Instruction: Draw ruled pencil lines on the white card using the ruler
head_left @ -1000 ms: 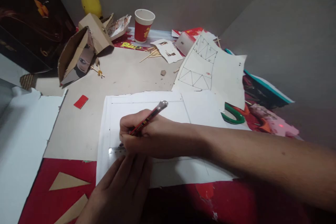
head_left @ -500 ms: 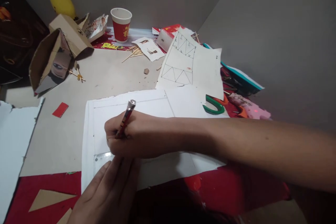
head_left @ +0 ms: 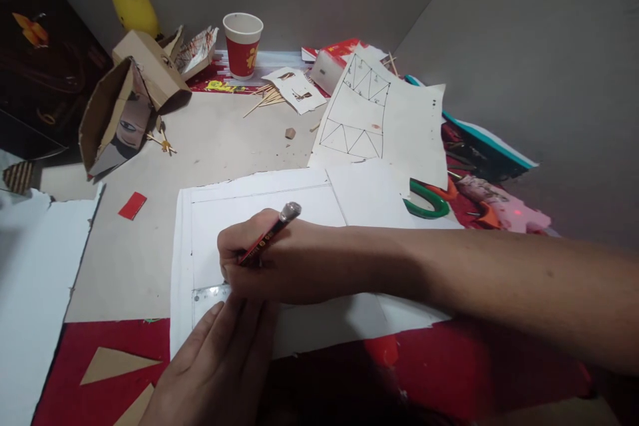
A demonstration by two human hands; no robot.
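though illegible, gold print (head_left: 255, 251) on red pencil (head_left: 264, 241) in right hand (head_left: 284, 269)

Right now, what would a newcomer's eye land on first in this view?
The right hand sits in the middle, gripping a red pencil over a white sheet, while the left hand presses flat on a clear ruler just below it. Behind, a red cup and a yellow bottle stand by the wall, with a drawing of triangles to the right.

Your right forearm (head_left: 499, 286) stretched in from the right edge, your right hand (head_left: 279, 263) curled tight in a writing grip, knuckles up, your left hand (head_left: 219, 366) flat just below it, fingers (head_left: 234, 319) straight, together, pointing forward.
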